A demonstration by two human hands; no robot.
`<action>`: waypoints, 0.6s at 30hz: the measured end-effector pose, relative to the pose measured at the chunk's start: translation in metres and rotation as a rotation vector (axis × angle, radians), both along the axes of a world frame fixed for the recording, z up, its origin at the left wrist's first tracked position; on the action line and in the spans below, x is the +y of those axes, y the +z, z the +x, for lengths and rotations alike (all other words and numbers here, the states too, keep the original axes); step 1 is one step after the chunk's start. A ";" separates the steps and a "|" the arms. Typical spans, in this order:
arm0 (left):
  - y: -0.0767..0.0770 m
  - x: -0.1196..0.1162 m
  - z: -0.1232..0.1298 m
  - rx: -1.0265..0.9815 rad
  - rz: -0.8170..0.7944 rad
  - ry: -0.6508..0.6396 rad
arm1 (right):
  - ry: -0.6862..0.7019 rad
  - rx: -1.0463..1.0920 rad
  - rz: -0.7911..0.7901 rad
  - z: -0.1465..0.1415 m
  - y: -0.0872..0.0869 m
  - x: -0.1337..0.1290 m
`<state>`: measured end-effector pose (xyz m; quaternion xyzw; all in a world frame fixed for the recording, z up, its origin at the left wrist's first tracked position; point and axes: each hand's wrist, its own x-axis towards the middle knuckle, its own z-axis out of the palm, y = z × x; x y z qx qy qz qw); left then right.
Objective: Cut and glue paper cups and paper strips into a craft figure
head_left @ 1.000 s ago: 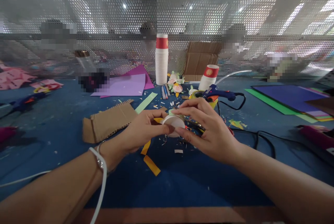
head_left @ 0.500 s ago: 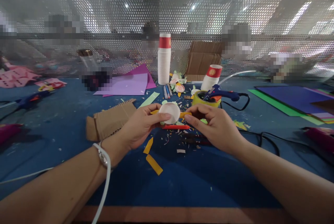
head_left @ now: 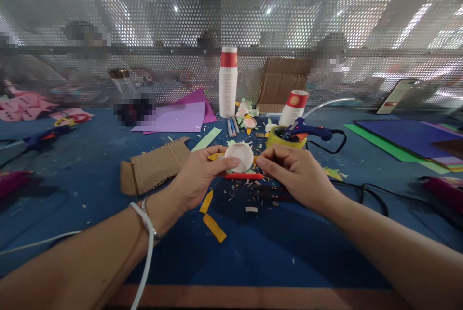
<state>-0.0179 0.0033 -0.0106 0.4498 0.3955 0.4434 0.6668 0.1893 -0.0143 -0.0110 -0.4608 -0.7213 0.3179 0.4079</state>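
Nearest me on the desk [head_left: 253, 262] lie yellow scraps [head_left: 214, 228]. Beyond, my left hand [head_left: 197, 175] grips a white disc [head_left: 241, 155]; my right hand [head_left: 294, 170] pinches a yellow strip [head_left: 255, 159] at its right edge. Far centre, stacked cups [head_left: 227, 90] stand.

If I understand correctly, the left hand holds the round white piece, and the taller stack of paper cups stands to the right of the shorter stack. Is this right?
Not quite: the head view shows the taller stack of paper cups to the left of the shorter stack. The left hand does hold the round white piece.
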 end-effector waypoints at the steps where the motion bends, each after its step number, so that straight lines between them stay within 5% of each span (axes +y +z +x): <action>1: -0.001 0.000 0.000 -0.004 0.002 0.002 | 0.000 -0.001 0.000 0.000 0.000 0.000; 18: -0.003 0.001 0.002 -0.053 -0.017 0.002 | 0.052 0.021 -0.049 -0.002 -0.003 0.001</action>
